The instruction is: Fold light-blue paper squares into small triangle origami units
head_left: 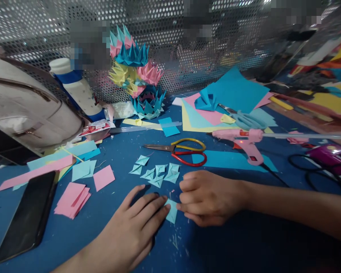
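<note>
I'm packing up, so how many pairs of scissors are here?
2: red-and-yellow scissors beyond the right hand; blue scissors on the stacked paper, behind the glue gun. Others may be hidden.

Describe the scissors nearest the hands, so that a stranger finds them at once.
On the blue table, find the pink glue gun. Left of it lie the scissors, blades pointing left. One handle is yellow, the other red; the farther pair has blue handles.

On table (82, 242): sheet (172, 212) before folded papers (159, 170); scissors (160, 148) behind those; glue gun (248, 137) right of scissors, partly over strip (221, 159); phone (28, 216) far left, before bag (25, 98); bottle (81, 93) right of bag; origami (130, 72) right of bottle.
</note>
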Motion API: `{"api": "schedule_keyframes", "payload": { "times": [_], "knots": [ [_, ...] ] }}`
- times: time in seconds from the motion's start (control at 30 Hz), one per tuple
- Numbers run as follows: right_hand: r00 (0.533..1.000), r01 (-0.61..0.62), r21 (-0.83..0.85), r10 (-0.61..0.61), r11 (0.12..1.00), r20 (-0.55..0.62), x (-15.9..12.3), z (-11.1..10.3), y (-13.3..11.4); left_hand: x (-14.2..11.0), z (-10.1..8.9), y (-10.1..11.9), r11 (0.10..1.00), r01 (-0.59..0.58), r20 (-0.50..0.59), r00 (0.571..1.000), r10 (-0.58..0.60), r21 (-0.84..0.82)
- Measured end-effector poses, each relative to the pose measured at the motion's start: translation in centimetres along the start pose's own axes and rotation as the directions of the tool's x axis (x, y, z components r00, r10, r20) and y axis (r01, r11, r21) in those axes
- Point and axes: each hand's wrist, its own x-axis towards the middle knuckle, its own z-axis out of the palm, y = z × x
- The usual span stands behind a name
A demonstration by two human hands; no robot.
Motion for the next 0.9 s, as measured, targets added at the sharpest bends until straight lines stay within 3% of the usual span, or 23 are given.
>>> {"api": "schedule_keyframes", "payload": {
  "times": [0.07,0.17,0.3,0.43,0.57,0.73,0.9],
  "knots": [
    [0.996,0.057,0.05,-0.053,0.997,-0.076,0.2,0.0,0.1,0.0,-0.2,0.0,1.0,-0.011,0.027,1.0,0.012,-0.007],
    [0.988,0.018,0.09,-0.004,0.996,-0.151,0.3,0.1,0.3,-0.1,-0.3,-0.1,1.0,-0.026,0.051,0.998,0.027,-0.014],
    [0.976,0.032,0.121,-0.005,0.992,-0.217,0.1,0.4,0.3,-0.3,-0.1,0.0,0.998,-0.017,-0.011,1.0,0.016,-0.06],
    [0.984,0.075,0.019,-0.071,0.997,-0.162,0.0,0.6,-0.1,-0.5,-0.1,0.1,0.997,-0.064,-0.079,0.995,0.06,-0.05],
    [0.992,-0.054,-0.123,0.038,0.991,-0.123,-0.1,1.0,-0.2,-0.5,-0.1,-0.1,0.994,-0.109,-0.034,0.993,0.109,-0.014],
    [0.99,-0.085,-0.104,0.072,0.991,-0.12,0.0,1.0,0.0,-0.3,-0.3,-0.1,0.997,-0.029,0.136,0.99,0.039,-0.077],
    [0.992,-0.06,-0.023,0.057,0.998,-0.11,0.0,0.7,0.1,-0.1,-0.4,0.1,0.986,0.05,0.118,0.993,-0.032,-0.156]
  ]
}}
